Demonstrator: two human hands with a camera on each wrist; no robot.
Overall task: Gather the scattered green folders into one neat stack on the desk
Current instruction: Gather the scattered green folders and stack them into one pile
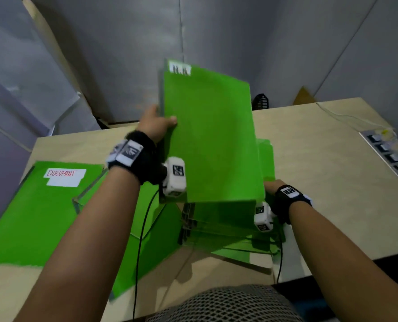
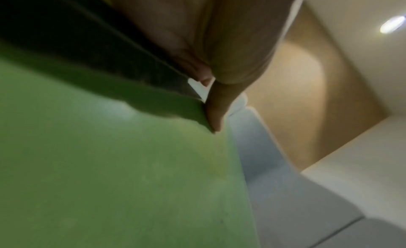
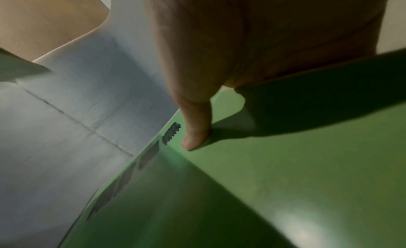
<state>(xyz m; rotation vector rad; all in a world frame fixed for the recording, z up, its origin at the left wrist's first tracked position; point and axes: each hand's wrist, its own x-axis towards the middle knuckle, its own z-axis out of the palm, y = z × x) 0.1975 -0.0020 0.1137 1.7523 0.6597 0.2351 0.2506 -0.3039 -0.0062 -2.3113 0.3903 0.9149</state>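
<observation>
Green folder [image 1: 212, 135] is standing tilted over the messy pile [image 1: 228, 228] on the bench [image 1: 321, 182], w/ left hand [image 1: 157, 123] pinching its left edge, right hand [image 1: 272, 185] gripping its right edge (fingers hidden). Judging: lower flat, square corners w/ the pile before letting go.

The raised folder [image 1: 209, 140] hides most of the right hand [image 1: 271, 185]; its label is blurred.

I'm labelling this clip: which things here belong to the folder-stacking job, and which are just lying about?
Job:
lifted folder, held by left hand and right hand
DOCUMENT folder
folder pile
desk

Lying about:
socket panel
black basket
</observation>
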